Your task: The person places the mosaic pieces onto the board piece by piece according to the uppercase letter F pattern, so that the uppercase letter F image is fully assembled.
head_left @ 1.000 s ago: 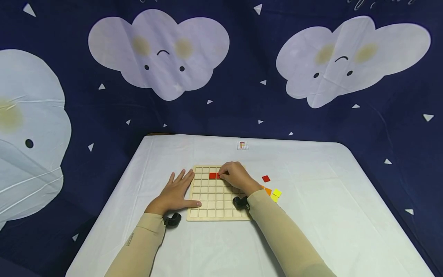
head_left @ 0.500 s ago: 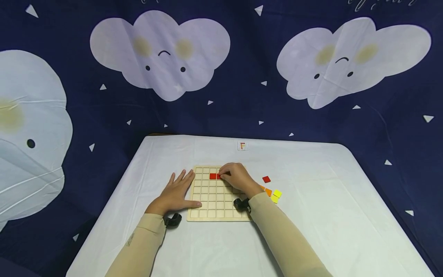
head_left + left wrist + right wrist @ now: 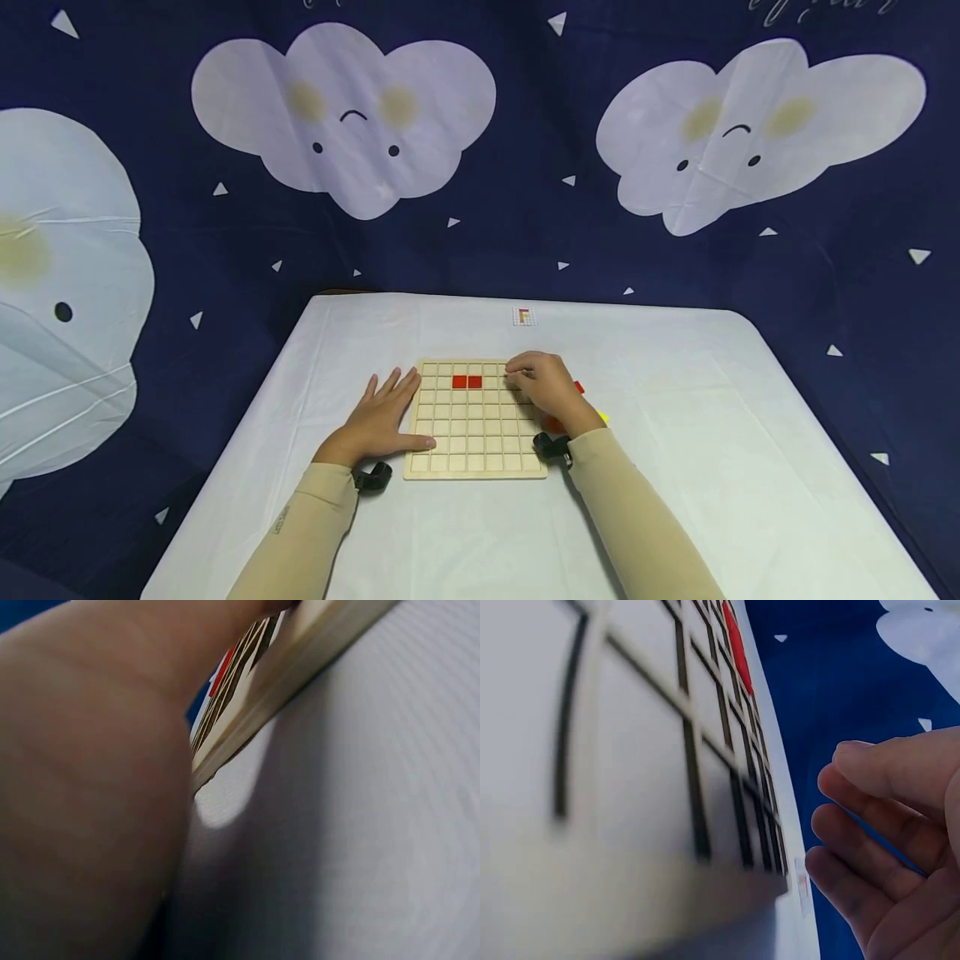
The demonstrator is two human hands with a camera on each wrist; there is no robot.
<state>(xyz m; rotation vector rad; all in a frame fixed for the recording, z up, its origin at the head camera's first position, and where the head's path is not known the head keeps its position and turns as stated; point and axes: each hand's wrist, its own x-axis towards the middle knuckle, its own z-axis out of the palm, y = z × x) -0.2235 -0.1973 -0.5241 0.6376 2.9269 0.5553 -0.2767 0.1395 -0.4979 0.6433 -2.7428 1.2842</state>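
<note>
A square wooden grid board [image 3: 459,433] lies on the white table. Two red square tiles, a left one [image 3: 460,382] and a right one [image 3: 475,382], sit side by side in its second row from the far edge. My left hand [image 3: 378,421] rests at the board's left side, fingers spread and thumb over the border; the left wrist view shows the board's edge [image 3: 277,690] beside it. Over the board's far right part hovers my right hand [image 3: 547,387]. In the right wrist view its fingers [image 3: 862,881] are loosely bent, with nothing visible between them.
Behind my right hand and wrist, partly hidden, lie another red tile [image 3: 579,387], orange tiles [image 3: 555,425] and a yellow tile [image 3: 603,417]. A small pattern card [image 3: 524,317] lies near the table's far edge. A dark blue cloud-print curtain [image 3: 540,242] hangs behind.
My right hand has let go of the second red tile, which now shows fully in its square, and has moved right. My left hand has stayed in place.
</note>
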